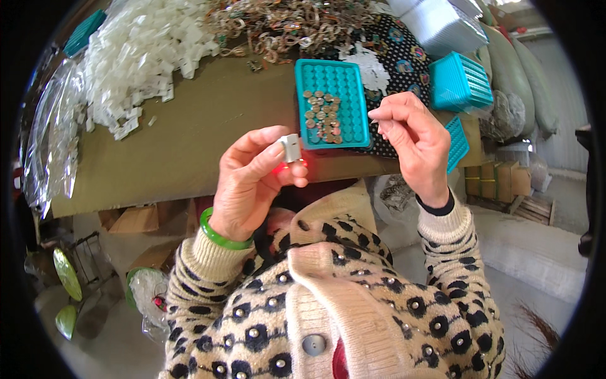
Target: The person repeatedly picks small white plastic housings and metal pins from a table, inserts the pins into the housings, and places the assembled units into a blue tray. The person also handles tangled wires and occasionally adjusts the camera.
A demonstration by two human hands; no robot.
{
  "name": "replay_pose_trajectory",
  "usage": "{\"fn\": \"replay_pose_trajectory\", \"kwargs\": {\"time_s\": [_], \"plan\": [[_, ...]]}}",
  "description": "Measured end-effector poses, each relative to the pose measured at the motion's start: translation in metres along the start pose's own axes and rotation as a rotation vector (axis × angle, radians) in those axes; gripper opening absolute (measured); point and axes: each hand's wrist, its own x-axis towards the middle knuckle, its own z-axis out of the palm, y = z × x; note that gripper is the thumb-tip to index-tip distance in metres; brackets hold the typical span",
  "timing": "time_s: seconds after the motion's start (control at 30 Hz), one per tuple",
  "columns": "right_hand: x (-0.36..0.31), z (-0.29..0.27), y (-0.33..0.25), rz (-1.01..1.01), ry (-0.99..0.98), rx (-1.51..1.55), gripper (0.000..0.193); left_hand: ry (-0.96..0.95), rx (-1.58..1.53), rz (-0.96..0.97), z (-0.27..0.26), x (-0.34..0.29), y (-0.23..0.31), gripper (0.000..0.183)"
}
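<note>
Bare-handed work at a table (189, 145), seen from above. The left hand (246, 174) holds a small white block (291, 148) pinched between thumb and fingers; a red glow lights the fingertips just below the block. The right hand (416, 142) is raised, its thumb and forefinger drawn close together; a thin sliver seems to show at their tips, but it is too small to tell whether anything is gripped. Between the two hands, just beyond the left fingertips and left of the right ones, lies a teal tray (355, 95) of round cells, with small coppery discs (322, 115) grouped in its nearer part. Well beyond the left fingers, to their left, is a heap of white pieces (142, 60); farther ahead of both hands lies a tangle of brownish strips (287, 28). Beyond the right fingers, a dotted black cloth (404, 66) covers part of the table, and a stack of teal trays (457, 82) stands to their right.
</note>
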Motion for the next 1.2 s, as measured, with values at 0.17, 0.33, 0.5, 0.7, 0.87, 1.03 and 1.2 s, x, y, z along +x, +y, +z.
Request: {"fn": "replay_pose_trajectory", "kwargs": {"time_s": [0.17, 0.33, 0.5, 0.7, 0.87, 1.03, 1.2], "plan": [[0.011, 0.039, -0.019, -0.281, -0.028, -0.058, 0.017, -0.044, -0.061, -0.027, 0.006, -0.002, -0.001, 0.024], [0.015, 0.058, -0.02, -0.364, -0.072, -0.048, 0.021, -0.02, -0.091, -0.007, 0.009, -0.003, -0.001, 0.024], [0.013, 0.064, -0.018, -0.355, -0.122, -0.026, 0.022, -0.006, -0.108, -0.006, 0.012, -0.003, -0.002, 0.023], [0.015, 0.065, -0.017, -0.388, -0.172, -0.037, 0.023, 0.002, -0.096, 0.003, 0.009, -0.002, -0.003, 0.021], [0.019, 0.06, -0.02, -0.409, -0.242, -0.046, 0.028, 0.067, 0.005, 0.019, 0.01, -0.004, -0.001, 0.016], [0.02, 0.066, -0.023, -0.337, -0.25, 0.034, 0.025, 0.047, 0.052, 0.06, 0.012, -0.006, 0.0, 0.016], [0.02, 0.066, -0.021, -0.231, -0.25, 0.048, 0.02, 0.063, 0.022, 0.054, 0.01, -0.007, 0.004, 0.014]]}}
